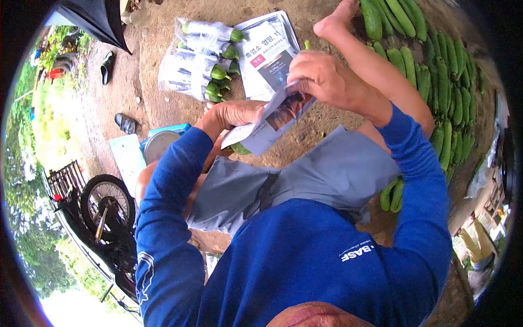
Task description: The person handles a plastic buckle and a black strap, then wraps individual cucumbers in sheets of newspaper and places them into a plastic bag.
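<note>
A printed sheet of newspaper [269, 122] stretches between my two hands above my lap. My left hand [237, 114] is closed on its left side, thumb over the paper. The green end of a long gourd [238, 148] shows beneath the sheet's lower edge; the rest of it is hidden. My right hand [327, 79] pinches the upper right corner of the sheet. Just beyond my hands lies a stack of printed papers [256, 73]. Beside it, a clear plastic bag [188, 60] holds several paper-wrapped gourds with their green ends sticking out.
Long green gourds [449, 82] lie in rows on the ground at the right, beyond my bent leg. A blue scale [159, 143] with a round pan stands at my left. Farther left are dark sandals [125, 123], a motorbike [109, 207] and a black umbrella [101, 22].
</note>
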{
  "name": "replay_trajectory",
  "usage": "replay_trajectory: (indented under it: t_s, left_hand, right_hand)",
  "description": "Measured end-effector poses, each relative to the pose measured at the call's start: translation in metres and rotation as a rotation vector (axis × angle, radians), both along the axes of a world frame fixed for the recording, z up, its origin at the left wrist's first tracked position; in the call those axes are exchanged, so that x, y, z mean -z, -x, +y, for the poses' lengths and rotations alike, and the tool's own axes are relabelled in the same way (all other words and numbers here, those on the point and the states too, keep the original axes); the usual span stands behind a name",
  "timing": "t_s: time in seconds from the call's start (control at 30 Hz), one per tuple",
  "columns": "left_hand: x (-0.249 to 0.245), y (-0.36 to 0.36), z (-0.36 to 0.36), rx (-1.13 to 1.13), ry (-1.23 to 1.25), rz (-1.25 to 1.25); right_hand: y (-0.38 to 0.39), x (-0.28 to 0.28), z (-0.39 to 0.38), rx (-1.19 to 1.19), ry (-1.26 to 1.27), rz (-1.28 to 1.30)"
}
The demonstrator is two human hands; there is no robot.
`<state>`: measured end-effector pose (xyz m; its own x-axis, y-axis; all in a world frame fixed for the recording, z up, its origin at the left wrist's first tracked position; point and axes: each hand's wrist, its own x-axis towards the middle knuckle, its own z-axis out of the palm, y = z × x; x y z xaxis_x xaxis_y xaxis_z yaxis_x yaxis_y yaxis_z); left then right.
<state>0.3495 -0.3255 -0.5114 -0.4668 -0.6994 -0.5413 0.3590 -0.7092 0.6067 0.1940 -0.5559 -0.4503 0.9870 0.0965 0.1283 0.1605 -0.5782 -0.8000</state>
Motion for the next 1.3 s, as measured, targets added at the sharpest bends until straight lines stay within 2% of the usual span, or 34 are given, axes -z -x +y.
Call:
replay_trajectory:
  t_s: [0.07, 0.1, 0.13, 0.17, 0.2, 0.27, 0.3, 0.33, 0.37, 0.4, 0.47, 0.57, 0.6, 0.7, 0.73, 0.83, 0.87, 0.97, 1.1, 1.23, 1.27, 1.3]
  left_hand:
    - [-0.021, 0.017, 0.004, -0.248, -0.119, 0.043]
    - [-0.014, 0.021, 0.005, -0.276, -0.106, 0.053]
    - [-0.004, 0.025, 0.005, -0.305, -0.089, 0.061]
    - [0.005, 0.028, 0.004, -0.331, -0.069, 0.068]
    - [-0.008, 0.036, -0.008, -0.419, 0.007, 0.056]
    - [-0.037, 0.041, -0.023, -0.525, -0.030, 0.088]
    - [-0.046, 0.045, -0.029, -0.577, -0.053, 0.108]
    - [-0.049, 0.050, -0.035, -0.524, -0.122, -0.101]
    - [-0.041, 0.048, -0.039, -0.483, -0.060, -0.164]
    - [-0.026, 0.043, -0.041, -0.444, 0.001, -0.227]
    - [-0.033, 0.031, -0.038, -0.365, 0.040, -0.331]
    - [-0.061, 0.042, -0.046, -0.427, 0.343, -0.598]
    - [-0.097, 0.057, -0.052, -0.546, 0.205, -0.557]
    - [-0.093, 0.066, -0.051, -0.560, -0.007, -1.019]
    - [-0.078, 0.067, -0.046, -0.708, 0.100, -1.139]
    - [-0.063, 0.054, -0.035, -0.926, 0.042, -0.938]
    - [-0.068, 0.049, -0.030, -0.924, -0.035, -0.879]
    - [-0.059, 0.029, -0.021, -1.010, 0.063, -0.713]
    - [-0.066, 0.014, -0.021, -1.063, 0.094, -0.733]
    - [-0.078, 0.013, -0.023, -1.102, 0.141, -0.812]
    - [-0.079, 0.014, -0.022, -1.094, 0.168, -0.863]
    - [-0.082, 0.015, -0.021, -1.083, 0.194, -0.913]
  right_hand:
    - [-0.005, 0.003, -0.001, 0.274, 0.105, -0.205]
    - [-0.007, 0.004, -0.002, 0.412, 0.158, -0.312]
    - [-0.005, 0.002, -0.004, 0.545, 0.155, -0.271]
    - [0.000, 0.019, -0.002, 0.596, -0.039, -0.199]
    - [0.008, 0.049, 0.004, 0.644, -0.232, -0.129]
    - [0.016, 0.028, 0.020, 0.576, -1.080, 0.229]
    - [0.015, 0.025, 0.028, 0.562, -1.133, 0.262]
    - [0.014, 0.027, 0.035, 0.546, -1.186, 0.299]
    - [0.015, 0.031, 0.039, 0.527, -1.242, 0.338]
    - [0.013, 0.039, 0.036, 0.527, -1.246, 0.368]
    - [0.009, 0.058, 0.028, 0.523, -1.264, 0.424]
    - [0.006, 0.076, 0.029, 0.528, -1.116, 0.194]
    - [0.004, 0.062, 0.031, 0.616, -0.922, 0.211]
    - [0.001, 0.089, 0.032, 0.661, -0.818, 0.162]
    - [0.001, 0.078, 0.033, 0.641, -0.892, 0.130]
    - [0.007, 0.064, 0.024, 0.629, -1.029, 0.266]
    - [0.010, 0.062, 0.016, 0.560, -1.109, 0.334]
    - [0.018, 0.063, 0.006, 0.579, -1.313, 0.475]
    - [0.022, 0.043, 0.009, 0.520, -1.459, 0.586]
    - [0.015, 0.063, 0.018, 0.383, -1.455, 0.549]
    - [0.014, 0.064, 0.023, 0.377, -1.545, 0.537]
    - [0.013, 0.067, 0.024, 0.379, -1.473, 0.600]
